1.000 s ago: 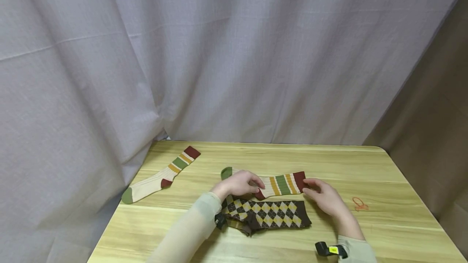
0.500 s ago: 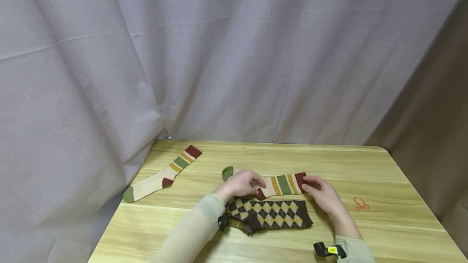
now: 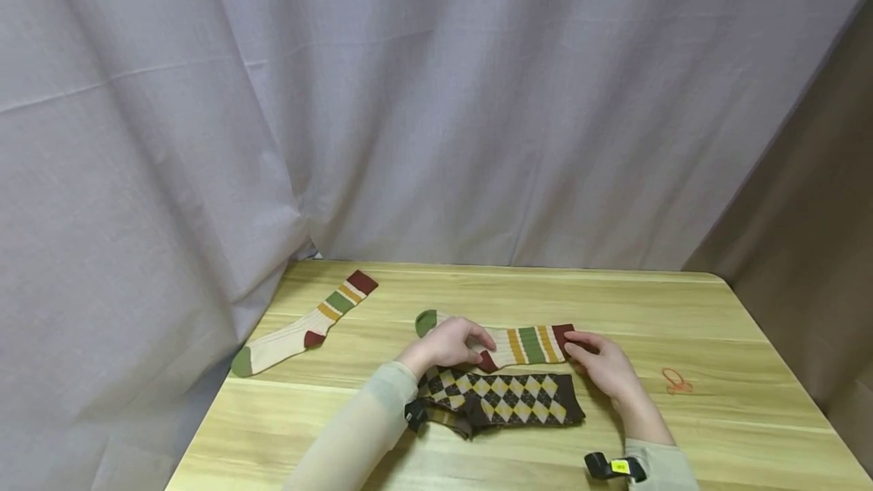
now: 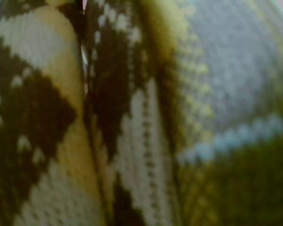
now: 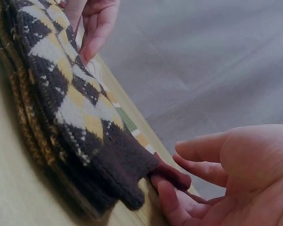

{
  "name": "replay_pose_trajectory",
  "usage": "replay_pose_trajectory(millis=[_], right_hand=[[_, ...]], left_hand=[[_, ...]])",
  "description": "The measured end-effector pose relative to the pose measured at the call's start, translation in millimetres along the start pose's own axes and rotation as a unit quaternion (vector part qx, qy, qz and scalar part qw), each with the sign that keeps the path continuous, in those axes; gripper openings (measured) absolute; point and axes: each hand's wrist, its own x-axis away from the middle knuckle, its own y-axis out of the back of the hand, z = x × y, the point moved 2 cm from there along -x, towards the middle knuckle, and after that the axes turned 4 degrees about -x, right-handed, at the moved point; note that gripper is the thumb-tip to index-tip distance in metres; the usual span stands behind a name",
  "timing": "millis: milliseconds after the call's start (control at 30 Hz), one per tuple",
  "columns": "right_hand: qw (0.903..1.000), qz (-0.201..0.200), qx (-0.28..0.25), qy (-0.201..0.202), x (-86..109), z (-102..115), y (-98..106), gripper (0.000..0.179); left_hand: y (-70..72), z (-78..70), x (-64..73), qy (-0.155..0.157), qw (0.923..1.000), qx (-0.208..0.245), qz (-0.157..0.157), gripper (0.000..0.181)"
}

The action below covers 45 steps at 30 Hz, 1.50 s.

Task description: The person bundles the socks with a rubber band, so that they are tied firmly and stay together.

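Observation:
A cream striped sock (image 3: 528,345) with a green toe, maroon heel and maroon cuff lies across the table's middle. My left hand (image 3: 446,343) lies over its foot, thumb and fingers pinching near the heel. At the other end, my right hand (image 3: 603,366) holds the maroon cuff (image 5: 173,175) between thumb and fingers. Just nearer to me lies a brown argyle sock (image 3: 525,400), layered with more brown knit beneath; its toe end is partly hidden by the left wrist. In the left wrist view, blurred argyle knit (image 4: 33,113) fills the picture.
A matching striped sock (image 3: 293,336) lies slanted at the table's left. An orange loop of cord (image 3: 675,381) lies right of the right hand. Grey curtain (image 3: 477,112) hangs behind the wooden table (image 3: 682,309), close along its back edge.
The right hand has closed in slightly on the cuff, its fingertips now overlapping the maroon band. The left hand stays at the heel; the view has shifted a little.

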Motion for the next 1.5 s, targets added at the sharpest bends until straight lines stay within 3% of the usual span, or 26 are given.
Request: replay_pose_trajectory(millis=[133, 433, 800, 1067, 1200, 1333, 1500], right_hand=[[0.9999, 0.002, -0.012, -0.004, 0.4, 2, -1, 0.049], [0.9946, -0.005, -0.103, -0.013, -1.4, 3, 0, 0.052], [0.9897, -0.005, -0.141, -0.024, -5.6, -8, -1, 0.049], [0.9950, -0.014, -0.099, -0.010, -6.3, -8, -2, 0.045], [0.9970, -0.021, -0.074, 0.003, -4.9, -7, -2, 0.039], [0.9984, -0.018, -0.054, 0.006, -4.3, -7, -2, 0.035], [0.9988, -0.014, -0.047, 0.004, -5.8, -8, -2, 0.038]], left_hand=[[0.4, -0.6, 0.8, -0.001, 1.0000, 0.003, 0.000, 0.028], [-0.4, -1.0, 1.4, -0.002, 1.0000, 0.001, -0.005, 0.028], [-1.3, 0.0, 1.4, -0.002, 1.0000, 0.000, -0.007, 0.028], [-0.4, 0.3, 1.4, -0.013, 0.9998, 0.014, -0.006, 0.028], [2.2, 2.7, 7.8, -0.028, 0.9971, 0.071, -0.006, 0.030], [7.6, 10.8, 23.8, -0.016, 0.9869, 0.152, -0.052, 0.035], [20.4, 26.2, 44.7, 0.017, 0.9672, 0.178, -0.181, 0.033]])
